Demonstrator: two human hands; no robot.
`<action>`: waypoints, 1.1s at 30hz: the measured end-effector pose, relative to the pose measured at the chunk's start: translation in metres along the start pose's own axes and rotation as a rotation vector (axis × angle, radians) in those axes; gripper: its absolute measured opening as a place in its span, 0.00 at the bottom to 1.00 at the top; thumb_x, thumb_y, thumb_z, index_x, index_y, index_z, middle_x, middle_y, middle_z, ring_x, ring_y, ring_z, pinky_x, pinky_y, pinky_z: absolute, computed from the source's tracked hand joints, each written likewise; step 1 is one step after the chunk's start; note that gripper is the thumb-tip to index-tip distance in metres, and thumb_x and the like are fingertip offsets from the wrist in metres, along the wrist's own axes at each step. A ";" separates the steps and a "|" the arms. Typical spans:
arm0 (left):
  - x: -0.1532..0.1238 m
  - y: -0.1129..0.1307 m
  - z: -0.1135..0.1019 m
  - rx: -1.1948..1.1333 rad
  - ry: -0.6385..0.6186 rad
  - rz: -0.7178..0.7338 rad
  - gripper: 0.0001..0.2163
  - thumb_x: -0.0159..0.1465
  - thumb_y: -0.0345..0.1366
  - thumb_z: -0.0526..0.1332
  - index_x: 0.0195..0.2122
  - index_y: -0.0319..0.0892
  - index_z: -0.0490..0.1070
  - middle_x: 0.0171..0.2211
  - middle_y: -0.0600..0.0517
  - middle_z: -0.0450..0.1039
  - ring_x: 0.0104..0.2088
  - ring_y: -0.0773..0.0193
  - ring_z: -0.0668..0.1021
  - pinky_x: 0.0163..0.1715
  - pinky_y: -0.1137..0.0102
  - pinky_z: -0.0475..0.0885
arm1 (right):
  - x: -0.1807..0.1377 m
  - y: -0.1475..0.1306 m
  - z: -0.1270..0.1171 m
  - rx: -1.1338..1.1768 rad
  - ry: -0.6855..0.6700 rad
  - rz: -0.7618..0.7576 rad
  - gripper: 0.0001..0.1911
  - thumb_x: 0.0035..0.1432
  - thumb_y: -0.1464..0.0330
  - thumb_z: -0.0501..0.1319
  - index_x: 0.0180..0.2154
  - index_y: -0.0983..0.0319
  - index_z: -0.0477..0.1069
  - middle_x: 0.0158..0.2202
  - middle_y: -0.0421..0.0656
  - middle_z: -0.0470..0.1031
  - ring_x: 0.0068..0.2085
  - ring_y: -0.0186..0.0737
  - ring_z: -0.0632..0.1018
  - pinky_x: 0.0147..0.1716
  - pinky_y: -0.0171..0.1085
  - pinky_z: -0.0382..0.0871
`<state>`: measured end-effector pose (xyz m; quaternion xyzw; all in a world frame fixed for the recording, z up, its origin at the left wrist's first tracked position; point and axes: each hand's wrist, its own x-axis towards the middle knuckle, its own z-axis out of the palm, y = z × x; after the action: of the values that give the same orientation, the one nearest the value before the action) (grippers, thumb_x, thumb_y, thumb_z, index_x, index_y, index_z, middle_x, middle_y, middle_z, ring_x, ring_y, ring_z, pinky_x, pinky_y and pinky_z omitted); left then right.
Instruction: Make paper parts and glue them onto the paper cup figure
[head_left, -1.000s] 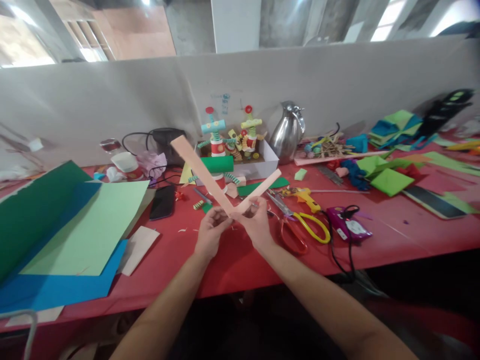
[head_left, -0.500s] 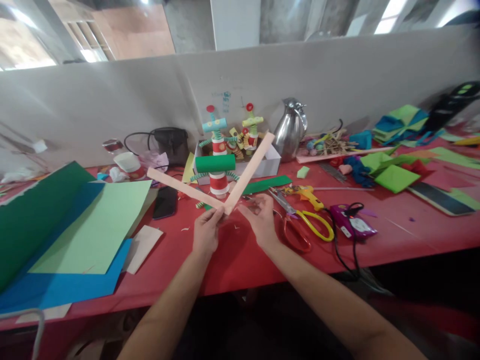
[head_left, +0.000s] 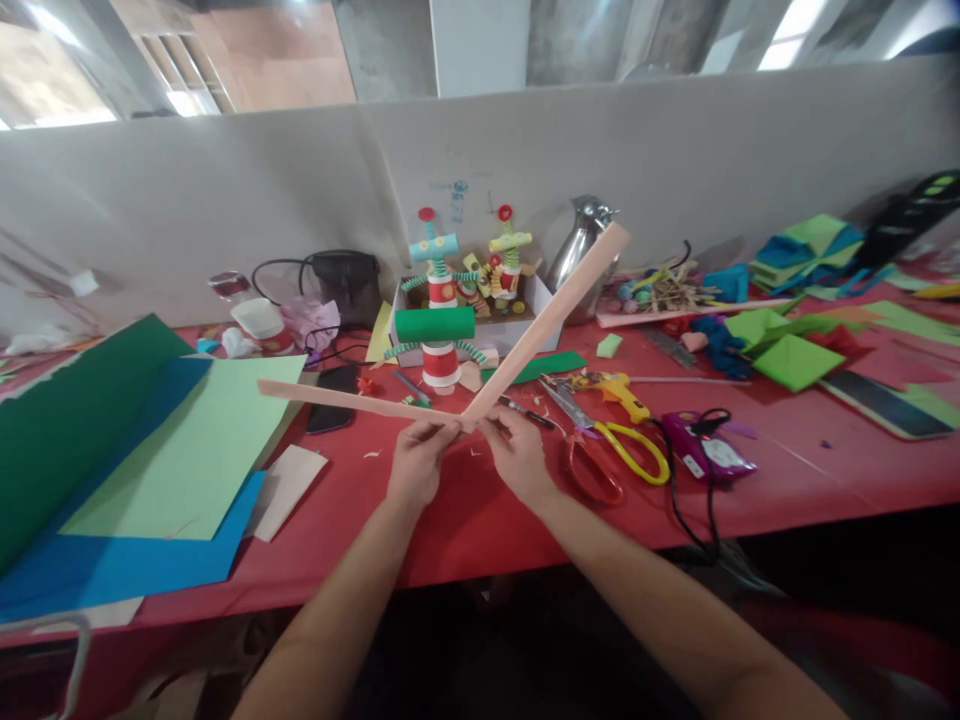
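Observation:
Two pale peach paper strips [head_left: 551, 320] meet in a wide V above the red table. My left hand [head_left: 418, 462] pinches the joined corner from the left, its fingers closed on the paper. From the other side my right hand [head_left: 519, 458] grips the same corner between thumb and fingers. One arm of the V points left, the other up and right. Just behind the corner stands a paper figure with a green tube [head_left: 435, 324] and a red-and-white cup base [head_left: 440, 364]. Whether the strips are glued at the corner cannot be seen.
To the left lie green paper [head_left: 202, 440], blue card [head_left: 187, 568] and a dark phone [head_left: 332, 400]. At the right are yellow-handled scissors [head_left: 634, 452], a yellow glue gun [head_left: 621, 395] and a purple box [head_left: 705, 448] with a black cable. A metal jug [head_left: 574, 255] stands behind.
My right hand has closed in and now grips the corner. The V has opened wider: its left arm has dropped flatter, and its right arm reaches farther right and up.

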<state>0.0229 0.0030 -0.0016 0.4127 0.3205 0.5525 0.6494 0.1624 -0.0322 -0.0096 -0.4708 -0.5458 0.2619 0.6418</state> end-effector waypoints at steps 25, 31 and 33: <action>-0.004 0.003 0.003 0.234 -0.012 0.228 0.06 0.52 0.38 0.72 0.28 0.42 0.80 0.28 0.51 0.79 0.33 0.61 0.80 0.39 0.66 0.75 | 0.004 -0.007 0.001 0.183 -0.109 0.178 0.08 0.55 0.60 0.62 0.31 0.58 0.75 0.30 0.40 0.77 0.34 0.42 0.77 0.36 0.39 0.71; 0.001 -0.002 -0.003 0.262 0.054 0.111 0.10 0.52 0.41 0.72 0.27 0.39 0.79 0.24 0.52 0.77 0.27 0.66 0.76 0.30 0.72 0.70 | 0.004 -0.002 0.002 0.074 -0.073 0.137 0.09 0.56 0.61 0.61 0.30 0.60 0.72 0.28 0.40 0.75 0.32 0.40 0.74 0.33 0.37 0.68; -0.005 0.002 -0.002 0.450 -0.029 -0.023 0.15 0.57 0.46 0.67 0.25 0.38 0.77 0.20 0.51 0.75 0.22 0.67 0.74 0.25 0.73 0.68 | 0.005 0.002 -0.001 0.000 -0.022 0.125 0.10 0.57 0.61 0.60 0.29 0.60 0.71 0.27 0.39 0.73 0.30 0.38 0.73 0.32 0.36 0.67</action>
<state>0.0191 -0.0012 -0.0013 0.5515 0.4309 0.4537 0.5516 0.1649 -0.0277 -0.0094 -0.5011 -0.5225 0.3064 0.6181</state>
